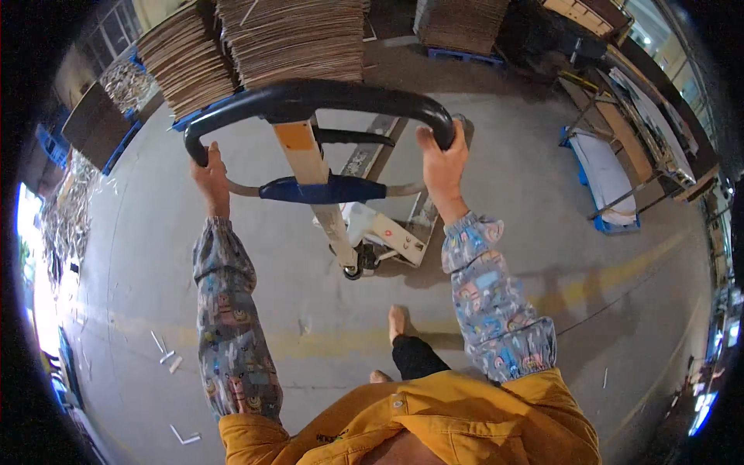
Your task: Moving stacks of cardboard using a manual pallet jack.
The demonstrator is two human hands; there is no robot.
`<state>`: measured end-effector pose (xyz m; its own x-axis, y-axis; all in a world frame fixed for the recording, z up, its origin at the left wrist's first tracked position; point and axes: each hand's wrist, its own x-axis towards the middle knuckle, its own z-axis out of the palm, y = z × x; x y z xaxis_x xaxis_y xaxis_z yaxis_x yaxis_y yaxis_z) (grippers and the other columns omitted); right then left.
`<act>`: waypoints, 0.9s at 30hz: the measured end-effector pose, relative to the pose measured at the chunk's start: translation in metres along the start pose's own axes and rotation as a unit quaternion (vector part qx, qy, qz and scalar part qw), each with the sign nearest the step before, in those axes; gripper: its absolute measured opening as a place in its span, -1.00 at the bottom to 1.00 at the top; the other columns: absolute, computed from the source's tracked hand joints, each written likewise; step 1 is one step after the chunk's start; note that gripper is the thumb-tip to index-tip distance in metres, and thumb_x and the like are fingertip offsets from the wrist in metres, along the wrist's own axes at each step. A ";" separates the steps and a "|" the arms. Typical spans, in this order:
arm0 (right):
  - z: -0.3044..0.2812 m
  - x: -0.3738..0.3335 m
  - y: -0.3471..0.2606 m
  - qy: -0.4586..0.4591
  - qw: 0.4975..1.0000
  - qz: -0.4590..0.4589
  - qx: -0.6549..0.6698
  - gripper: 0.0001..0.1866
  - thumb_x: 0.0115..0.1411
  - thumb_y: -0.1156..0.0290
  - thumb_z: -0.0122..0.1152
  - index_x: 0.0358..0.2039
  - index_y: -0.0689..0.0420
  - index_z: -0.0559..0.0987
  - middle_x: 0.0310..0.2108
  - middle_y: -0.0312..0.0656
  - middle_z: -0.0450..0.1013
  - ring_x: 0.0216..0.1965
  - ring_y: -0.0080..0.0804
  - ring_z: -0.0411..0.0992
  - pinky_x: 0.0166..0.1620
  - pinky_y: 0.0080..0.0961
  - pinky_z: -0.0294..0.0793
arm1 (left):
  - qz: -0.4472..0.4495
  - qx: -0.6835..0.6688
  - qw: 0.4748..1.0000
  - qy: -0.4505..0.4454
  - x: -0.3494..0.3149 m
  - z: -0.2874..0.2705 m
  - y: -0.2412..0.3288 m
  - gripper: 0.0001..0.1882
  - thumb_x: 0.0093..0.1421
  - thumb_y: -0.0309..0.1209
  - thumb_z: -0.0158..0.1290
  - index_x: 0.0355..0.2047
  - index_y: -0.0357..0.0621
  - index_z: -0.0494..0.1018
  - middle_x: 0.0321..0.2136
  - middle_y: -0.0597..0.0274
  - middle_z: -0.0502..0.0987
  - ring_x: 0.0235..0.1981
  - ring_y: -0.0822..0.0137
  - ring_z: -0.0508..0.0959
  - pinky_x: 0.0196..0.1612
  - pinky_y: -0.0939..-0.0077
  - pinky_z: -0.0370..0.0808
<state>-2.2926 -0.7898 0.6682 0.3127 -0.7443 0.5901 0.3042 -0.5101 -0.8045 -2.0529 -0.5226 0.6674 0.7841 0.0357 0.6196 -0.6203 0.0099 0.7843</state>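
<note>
Before me stands a hand pallet truck (399, 239), its white base and forks low on the floor. Its black loop handle (325, 94) rises toward me, with a blue grip section (324, 189) across the lower bar and a black lever (356, 138) beneath the loop. My left hand (209, 177) is closed round the left end of the loop. Round the right end my right hand (446, 167) is wrapped, thumb up. Patterned sleeve covers (496, 291) reach over both forearms.
Tall stacks of flat cardboard (291, 43) on blue pallets stand ahead and left. A metal rack with boards (643, 124) and a blue pallet with white sheets (608, 174) are at right. Scrap heaps (70, 217) lie far left; white strips (186, 435) litter the floor.
</note>
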 end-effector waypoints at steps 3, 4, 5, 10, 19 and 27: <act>-0.010 0.015 -0.008 -0.019 0.997 0.054 0.045 -0.82 -0.07 0.41 0.16 -0.49 0.18 0.37 -0.62 -0.37 0.26 -0.56 -0.63 0.17 -0.49 -0.67 0.19 | -0.018 0.003 0.999 0.033 0.002 0.016 0.017 -0.81 0.07 -0.35 0.01 -0.52 -0.18 0.28 -0.76 0.46 0.22 -0.76 0.62 0.21 -0.73 0.71 0.14; -0.012 0.020 -0.011 -0.024 0.996 0.060 0.054 -0.81 -0.08 0.41 0.16 -0.50 0.18 0.36 -0.62 -0.37 0.26 -0.57 -0.63 0.17 -0.49 -0.67 0.19 | -0.017 0.009 0.999 0.033 0.003 0.016 0.012 -0.81 0.07 -0.35 0.01 -0.52 -0.18 0.28 -0.76 0.46 0.22 -0.76 0.62 0.21 -0.73 0.71 0.14; -0.014 0.024 -0.011 -0.029 0.995 0.066 0.062 -0.81 -0.08 0.42 0.17 -0.51 0.19 0.35 -0.63 -0.36 0.26 -0.58 -0.63 0.17 -0.49 -0.67 0.19 | -0.019 0.024 0.999 0.039 0.005 0.013 0.002 -0.81 0.07 -0.35 0.01 -0.54 -0.17 0.28 -0.76 0.46 0.23 -0.76 0.62 0.21 -0.73 0.71 0.14; -0.015 0.028 -0.008 -0.021 1.000 0.001 0.020 -0.79 -0.12 0.40 0.16 -0.52 0.21 0.34 -0.69 -0.17 0.35 -0.64 -0.44 0.35 -0.53 -0.52 0.30 | -0.016 -0.048 0.998 0.032 0.016 0.027 0.002 -0.81 0.06 -0.35 0.02 -0.58 -0.14 0.28 -0.77 0.45 0.23 -0.78 0.62 0.21 -0.75 0.70 0.13; -0.017 0.029 0.025 -0.039 0.998 0.052 0.003 -0.76 -0.15 0.40 0.19 -0.53 0.23 0.35 -0.68 -0.12 0.36 -0.62 -0.36 0.38 -0.51 -0.48 0.32 | -0.001 -0.010 0.999 0.038 0.015 0.051 -0.028 -0.84 0.07 -0.38 0.02 -0.53 -0.15 0.28 -0.76 0.44 0.25 -0.78 0.61 0.22 -0.75 0.70 0.14; -0.065 0.045 0.046 0.003 0.997 0.048 0.062 -0.78 -0.06 0.43 0.18 -0.43 0.21 0.37 -0.58 -0.28 0.38 -0.55 -0.64 0.29 -0.47 -0.64 0.30 | 0.004 0.038 0.997 0.062 0.001 0.107 -0.030 -0.85 0.03 -0.42 0.04 -0.40 -0.17 0.34 -0.68 0.44 0.30 -0.70 0.64 0.25 -0.70 0.73 0.17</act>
<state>-2.3229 -0.8746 0.6537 0.3411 -0.7892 0.5107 0.3829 -0.3795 -0.8422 -2.0313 -0.6295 0.6478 0.7676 0.1598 0.6207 -0.6190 -0.0665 0.7825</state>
